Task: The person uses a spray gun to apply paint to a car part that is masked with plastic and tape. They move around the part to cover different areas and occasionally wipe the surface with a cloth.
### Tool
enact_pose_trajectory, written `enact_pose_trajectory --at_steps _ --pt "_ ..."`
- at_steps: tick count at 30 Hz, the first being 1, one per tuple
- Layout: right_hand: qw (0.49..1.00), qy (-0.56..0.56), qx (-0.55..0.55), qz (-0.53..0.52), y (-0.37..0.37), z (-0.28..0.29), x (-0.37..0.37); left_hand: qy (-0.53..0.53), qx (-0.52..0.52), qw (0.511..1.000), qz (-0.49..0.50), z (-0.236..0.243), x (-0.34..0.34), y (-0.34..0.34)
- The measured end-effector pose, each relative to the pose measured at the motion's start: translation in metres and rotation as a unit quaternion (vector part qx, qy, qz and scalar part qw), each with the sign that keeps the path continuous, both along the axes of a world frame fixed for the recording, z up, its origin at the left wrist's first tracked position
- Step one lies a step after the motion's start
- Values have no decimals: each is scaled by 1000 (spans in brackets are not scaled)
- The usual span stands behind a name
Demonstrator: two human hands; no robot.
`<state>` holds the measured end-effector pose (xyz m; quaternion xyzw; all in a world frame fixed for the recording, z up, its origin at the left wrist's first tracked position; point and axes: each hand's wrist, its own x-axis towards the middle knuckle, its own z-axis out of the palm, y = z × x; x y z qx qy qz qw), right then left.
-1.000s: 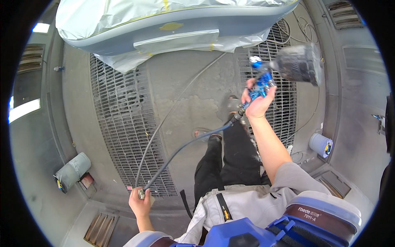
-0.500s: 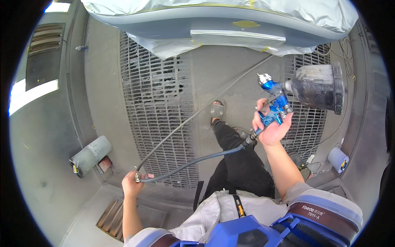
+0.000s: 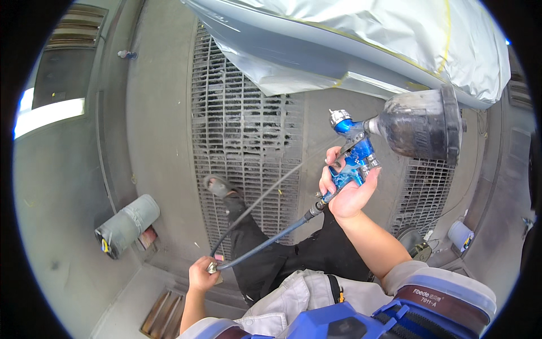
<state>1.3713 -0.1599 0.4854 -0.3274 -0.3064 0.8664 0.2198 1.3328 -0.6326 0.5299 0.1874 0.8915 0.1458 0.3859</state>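
Note:
A blue spray gun (image 3: 357, 151) is held in my right hand (image 3: 351, 195), its fingers wrapped round the grip. A large, paint-stained cup (image 3: 420, 125) is joined to the gun and lies sideways to the right. From the base of the grip an air hose (image 3: 265, 244) sags toward my left hand (image 3: 203, 275). That hand is closed round the hose at a bend, by a small metal piece (image 3: 212, 268). Beyond the gun stands a grey car body panel (image 3: 293, 48), partly covered with masking film (image 3: 389, 28). The gun's nozzle is apart from the panel.
Floor gratings (image 3: 245, 124) run along the left and right (image 3: 423, 192). A grey cylinder (image 3: 129, 223) lies by the left wall, and a pale bucket-like container (image 3: 460, 234) is at the right. A dark object (image 3: 412, 240) sits on the floor near my right forearm. My foot (image 3: 217, 185) is on the left grating.
My view has turned and shifted, so the car panel now slants down to the right. One foot has stepped out to the left. Both hands keep their grip on gun and hose.

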Motion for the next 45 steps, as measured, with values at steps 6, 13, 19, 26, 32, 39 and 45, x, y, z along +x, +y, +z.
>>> enact_pose_trajectory --at_steps 6,13,19,26,32,39,45 --pt "986 -65 101 -119 -89 -3 -118 -14 85 996 -34 -102 -176 -83" --pt "916 -109 156 -353 -194 -26 -256 -131 139 981 -18 -217 -346 -142" --pt "965 13 178 -192 -239 -33 -299 -112 163 979 -54 -234 -395 -163" --pt "922 -121 201 -308 -253 -35 -284 -98 143 979 -108 -238 -394 -157" --pt "960 -46 172 -216 -256 3 -281 -106 144 981 -73 -223 -388 -158" --pt "888 -192 230 -348 -227 39 -274 -99 159 979 -85 -206 -365 -130" --pt "967 -25 142 -210 -209 59 -238 -97 207 962 -149 -199 -353 -111"
